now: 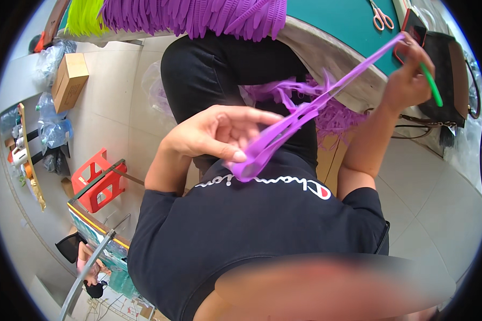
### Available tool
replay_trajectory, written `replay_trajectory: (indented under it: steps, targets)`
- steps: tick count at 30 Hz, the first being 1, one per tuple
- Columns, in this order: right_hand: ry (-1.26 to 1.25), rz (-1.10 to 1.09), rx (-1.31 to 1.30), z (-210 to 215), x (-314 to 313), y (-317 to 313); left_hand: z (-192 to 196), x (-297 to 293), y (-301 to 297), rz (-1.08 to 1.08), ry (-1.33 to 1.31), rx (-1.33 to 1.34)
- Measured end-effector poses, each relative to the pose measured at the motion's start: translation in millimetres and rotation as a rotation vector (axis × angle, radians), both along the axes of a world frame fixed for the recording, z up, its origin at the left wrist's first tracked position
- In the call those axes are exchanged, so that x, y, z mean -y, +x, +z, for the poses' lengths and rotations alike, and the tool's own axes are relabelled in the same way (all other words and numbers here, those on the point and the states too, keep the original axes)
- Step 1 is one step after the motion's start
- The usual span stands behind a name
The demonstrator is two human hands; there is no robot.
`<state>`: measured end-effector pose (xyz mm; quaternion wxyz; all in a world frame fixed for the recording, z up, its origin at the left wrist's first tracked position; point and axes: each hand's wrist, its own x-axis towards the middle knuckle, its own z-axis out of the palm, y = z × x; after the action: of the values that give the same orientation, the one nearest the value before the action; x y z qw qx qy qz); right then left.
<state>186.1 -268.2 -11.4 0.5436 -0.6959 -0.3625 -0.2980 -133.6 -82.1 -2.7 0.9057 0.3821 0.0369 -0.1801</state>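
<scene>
My left hand (214, 134) pinches a looped purple rubbery strap (256, 155) in front of my chest, thumb and fingers closed on its near end. From there a thin purple strip (367, 63) runs stretched up to the right. Its far end is in the closed fingers of my right hand (409, 77). A curved green stick-like handle (431, 85) also pokes out of that hand; what it belongs to is hidden. Stringy purple scraps (340, 120) hang and lie between my legs and the table, below the stretched strip.
Purple straps (198, 16) in a thick row, with lime-green ones (85, 18) beside them, hang over the table edge. Pink-handled scissors (382, 18) lie on the green tabletop (337, 18). A dark bag (450, 69) is at right; a red stool (97, 182) and cardboard box (69, 80) at left.
</scene>
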Motion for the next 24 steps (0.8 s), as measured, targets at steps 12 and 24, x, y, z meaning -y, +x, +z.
replay_trajectory:
  steps: [12,24]
  targets:
    - [-0.169,0.041,-0.294,50,71,45,-20,-45,-64,0.046,0.299,-0.245]
    - [-0.136,0.690,-0.214,-7,-18,-147,-25,36,50,0.785,-0.035,-0.083]
